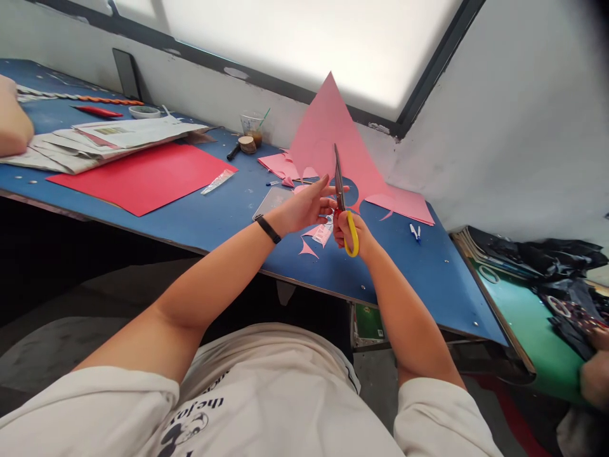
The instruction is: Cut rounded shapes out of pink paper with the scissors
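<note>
Scissors (339,197): in the right hand (364,233), fingers wrapped round the yellow handle; blades pointing up;
Left hand (304,208): just beside the scissors, thumb raised, fingers partly extended; cannot tell whether they pinch anything;
Pink sheet (328,127): beyond both hands, its peak rising;
Worktop (228,219): blue, beneath both hands; red sheet (162,174) well left of the left hand;
Room: bright window (309,32) beyond the hands; white wall (495,114) farther right

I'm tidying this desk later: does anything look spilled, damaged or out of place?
No spill shows. A jagged pink paper scrap lies loose near the front edge of the blue table, like a stray offcut; the dark window frame has pale patches, perhaps chipped paint.
</note>
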Demonstrator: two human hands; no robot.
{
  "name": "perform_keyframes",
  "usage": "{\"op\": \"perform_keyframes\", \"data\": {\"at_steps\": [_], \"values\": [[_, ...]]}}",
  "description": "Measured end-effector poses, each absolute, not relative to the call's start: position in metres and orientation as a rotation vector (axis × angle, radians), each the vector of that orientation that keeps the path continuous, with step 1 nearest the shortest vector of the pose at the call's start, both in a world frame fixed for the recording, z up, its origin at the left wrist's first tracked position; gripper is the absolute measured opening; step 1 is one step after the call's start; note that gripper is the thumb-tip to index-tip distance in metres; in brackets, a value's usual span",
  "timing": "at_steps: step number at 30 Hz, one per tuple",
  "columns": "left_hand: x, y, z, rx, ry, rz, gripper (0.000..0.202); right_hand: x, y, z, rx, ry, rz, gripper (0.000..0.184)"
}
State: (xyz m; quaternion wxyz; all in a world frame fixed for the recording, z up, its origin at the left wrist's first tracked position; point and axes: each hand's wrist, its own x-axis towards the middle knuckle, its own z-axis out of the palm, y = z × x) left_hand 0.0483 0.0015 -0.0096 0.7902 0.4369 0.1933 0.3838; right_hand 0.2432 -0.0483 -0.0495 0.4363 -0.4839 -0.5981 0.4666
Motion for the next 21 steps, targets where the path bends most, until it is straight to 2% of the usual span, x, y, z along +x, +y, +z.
{"op": "perform_keyframes", "data": {"at_steps": [4, 13, 18, 21], "values": [[0.051, -0.003, -0.008, 0.847, 0.317, 0.858, 0.049, 0.24, -0.049, -0.049, -1.197, -1.501, 1.184, 0.093], [0.053, 0.005, -0.004, 0.543, 0.362, 1.188, 0.028, 0.236, -0.052, -0.045, -1.242, -1.52, 1.197, 0.095], [0.056, -0.002, 0.004, 0.456, 0.349, 1.215, 0.039, 0.233, -0.053, -0.047, -1.217, -1.532, 1.23, 0.091], [0.06, -0.003, 0.006, 0.339, 0.236, 1.204, 0.055, 0.233, -0.053, -0.048, -1.22, -1.53, 1.247, 0.093]]}}
